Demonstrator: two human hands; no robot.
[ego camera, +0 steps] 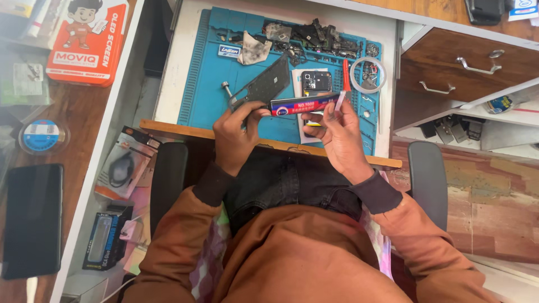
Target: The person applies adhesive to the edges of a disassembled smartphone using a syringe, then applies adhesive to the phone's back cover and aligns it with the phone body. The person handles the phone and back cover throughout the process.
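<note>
While the left hand [238, 130] grips the glue tube [303, 105] level over the blue mat [208, 95] at the bench's near edge, right hand [335, 130] pinches its white nozzle [340, 101]: best twisted gently, tube steadied.

A white workbench [174, 84] with a wooden front edge is carrying a blue repair mat [208, 84]. Lying on the mat are a dark flat panel [264, 85], a small phone body [316, 82] on white paper, a clear tape ring [368, 74], a crumpled grey cloth [254, 49], a metal knob [226, 87] and a heap of dark scrap parts [314, 35] along the far edge.
</note>
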